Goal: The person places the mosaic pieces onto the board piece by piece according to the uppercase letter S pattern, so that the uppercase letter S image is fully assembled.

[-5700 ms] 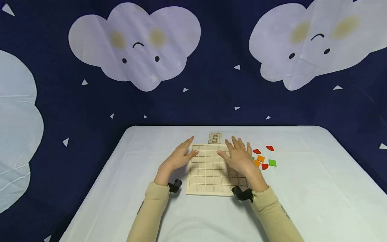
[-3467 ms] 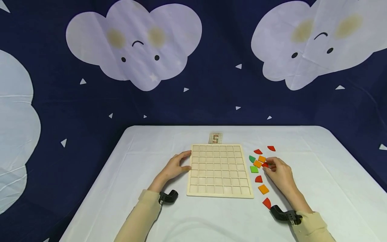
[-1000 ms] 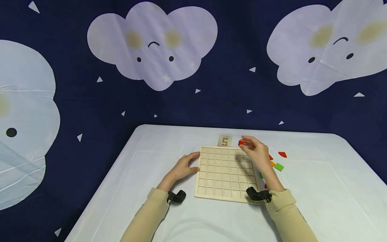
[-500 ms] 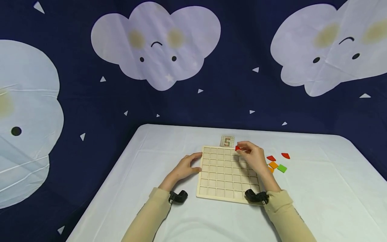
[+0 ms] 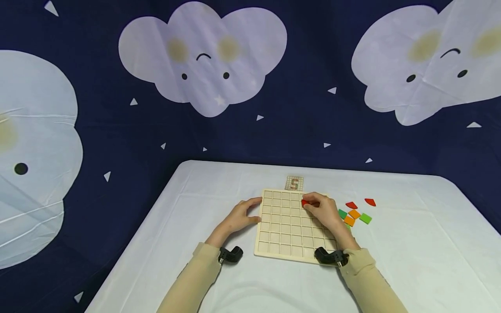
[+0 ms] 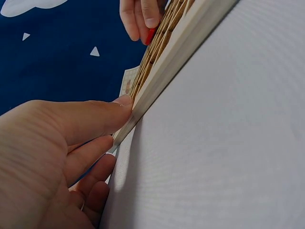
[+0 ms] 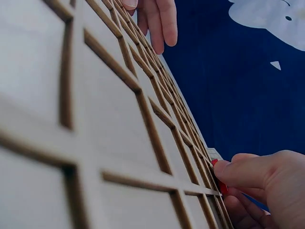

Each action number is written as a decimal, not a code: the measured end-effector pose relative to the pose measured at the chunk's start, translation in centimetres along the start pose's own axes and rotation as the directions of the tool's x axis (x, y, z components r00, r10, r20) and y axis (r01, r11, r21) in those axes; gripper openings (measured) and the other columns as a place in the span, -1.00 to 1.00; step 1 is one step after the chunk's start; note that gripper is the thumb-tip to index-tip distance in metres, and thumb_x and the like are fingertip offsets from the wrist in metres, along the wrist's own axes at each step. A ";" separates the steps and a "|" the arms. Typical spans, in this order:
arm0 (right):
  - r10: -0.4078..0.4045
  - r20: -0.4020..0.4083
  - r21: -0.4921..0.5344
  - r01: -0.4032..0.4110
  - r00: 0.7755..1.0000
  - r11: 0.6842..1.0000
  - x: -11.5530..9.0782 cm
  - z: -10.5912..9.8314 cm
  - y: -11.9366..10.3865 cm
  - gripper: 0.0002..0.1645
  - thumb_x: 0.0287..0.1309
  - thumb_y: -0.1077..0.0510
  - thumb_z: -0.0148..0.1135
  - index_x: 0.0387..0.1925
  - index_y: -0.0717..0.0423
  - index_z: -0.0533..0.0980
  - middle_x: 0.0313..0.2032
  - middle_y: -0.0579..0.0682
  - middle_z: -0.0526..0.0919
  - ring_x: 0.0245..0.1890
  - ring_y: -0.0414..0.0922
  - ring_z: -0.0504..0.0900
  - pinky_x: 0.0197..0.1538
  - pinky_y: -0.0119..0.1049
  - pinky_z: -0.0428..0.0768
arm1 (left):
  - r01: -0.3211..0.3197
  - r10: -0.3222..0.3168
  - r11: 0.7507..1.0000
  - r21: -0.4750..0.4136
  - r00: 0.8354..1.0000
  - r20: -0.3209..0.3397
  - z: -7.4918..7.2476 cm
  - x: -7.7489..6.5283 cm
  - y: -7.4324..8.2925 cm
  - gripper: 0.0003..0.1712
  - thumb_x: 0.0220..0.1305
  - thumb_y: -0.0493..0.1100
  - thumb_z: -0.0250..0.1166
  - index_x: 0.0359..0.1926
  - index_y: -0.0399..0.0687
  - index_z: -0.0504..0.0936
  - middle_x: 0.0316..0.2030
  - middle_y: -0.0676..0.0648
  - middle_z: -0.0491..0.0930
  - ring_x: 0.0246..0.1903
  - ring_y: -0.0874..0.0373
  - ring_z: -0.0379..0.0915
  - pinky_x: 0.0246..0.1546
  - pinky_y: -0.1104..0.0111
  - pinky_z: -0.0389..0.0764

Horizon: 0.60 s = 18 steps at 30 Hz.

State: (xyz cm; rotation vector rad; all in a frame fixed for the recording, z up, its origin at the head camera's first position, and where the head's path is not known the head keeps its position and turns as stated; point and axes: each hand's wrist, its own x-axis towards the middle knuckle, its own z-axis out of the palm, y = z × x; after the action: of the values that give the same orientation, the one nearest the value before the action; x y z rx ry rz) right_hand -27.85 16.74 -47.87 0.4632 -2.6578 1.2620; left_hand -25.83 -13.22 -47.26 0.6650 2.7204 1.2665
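A thin red piece (image 5: 304, 203), partly hidden, is pinched by the right hand (image 5: 324, 212). The pale, square-celled wooden board (image 5: 285, 228) is touched by the relaxed left hand (image 5: 236, 218).

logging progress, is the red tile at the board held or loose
Held: the right grip pinches the red tile between thumb and fingers at the wooden grid board.

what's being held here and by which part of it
The right hand pinches a red piece by the side nearest that hand; the fingers hide exactly where. The left hand just touches the board's left edge.
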 end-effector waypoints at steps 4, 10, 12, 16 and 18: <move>-0.014 0.000 -0.014 0.014 1.000 1.000 -0.1 0.2 0.0 -0.69 0.14 0.27 0.28 -0.03 0.18 0.58 -0.19 0.06 0.67 -0.31 -0.07 0.60 -0.27 -0.25 0.59 | -0.006 0.006 1.000 0.005 1.000 0.003 0.0 0.0 0.0 -0.27 0.15 -0.22 0.36 0.34 -0.16 0.31 0.23 -0.14 0.39 0.17 -0.04 0.28 0.21 0.12 0.30; -0.022 -0.001 -0.017 0.022 1.000 1.000 -0.2 0.3 0.0 -0.67 0.12 0.27 0.30 -0.03 0.17 0.58 -0.18 0.05 0.67 -0.30 -0.07 0.60 -0.25 -0.21 0.59 | -0.005 0.005 1.000 0.004 1.000 0.008 -0.1 0.0 0.1 -0.26 0.15 -0.21 0.36 0.34 -0.15 0.30 0.24 -0.13 0.39 0.17 -0.04 0.28 0.21 0.12 0.30; -0.029 -0.003 -0.020 0.029 1.000 0.999 -0.2 0.3 -0.1 -0.67 0.13 0.26 0.30 -0.03 0.18 0.57 -0.18 0.06 0.66 -0.30 -0.06 0.60 -0.26 -0.22 0.59 | 0.002 -0.002 1.000 0.003 1.000 0.010 -0.1 0.0 0.1 -0.25 0.15 -0.20 0.36 0.35 -0.14 0.30 0.24 -0.13 0.39 0.16 -0.03 0.28 0.21 0.13 0.30; -0.023 -0.044 0.000 0.023 0.999 1.000 -0.3 0.3 -0.2 -0.70 0.20 0.20 0.25 -0.03 0.18 0.57 -0.19 0.06 0.66 -0.31 -0.04 0.61 -0.28 -0.20 0.60 | 0.006 -0.006 1.000 0.003 1.000 0.012 0.0 0.0 0.0 -0.25 0.15 -0.20 0.36 0.35 -0.15 0.29 0.24 -0.12 0.38 0.16 -0.03 0.28 0.22 0.13 0.29; -0.021 -0.065 0.013 0.022 0.998 1.000 -0.3 0.3 -0.3 -0.72 0.24 0.18 0.21 -0.04 0.19 0.57 -0.20 0.07 0.66 -0.30 -0.03 0.62 -0.26 -0.16 0.61 | 0.004 -0.004 1.000 0.004 1.000 0.012 0.0 0.0 0.0 -0.25 0.15 -0.20 0.37 0.35 -0.15 0.29 0.24 -0.12 0.38 0.17 -0.03 0.28 0.22 0.13 0.29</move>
State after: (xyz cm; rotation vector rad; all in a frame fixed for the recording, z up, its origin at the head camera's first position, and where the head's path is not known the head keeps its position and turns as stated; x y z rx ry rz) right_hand -27.47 16.40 -47.92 0.4441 -2.5859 1.2672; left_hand -25.81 -13.26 -47.28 0.6653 2.7142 1.2532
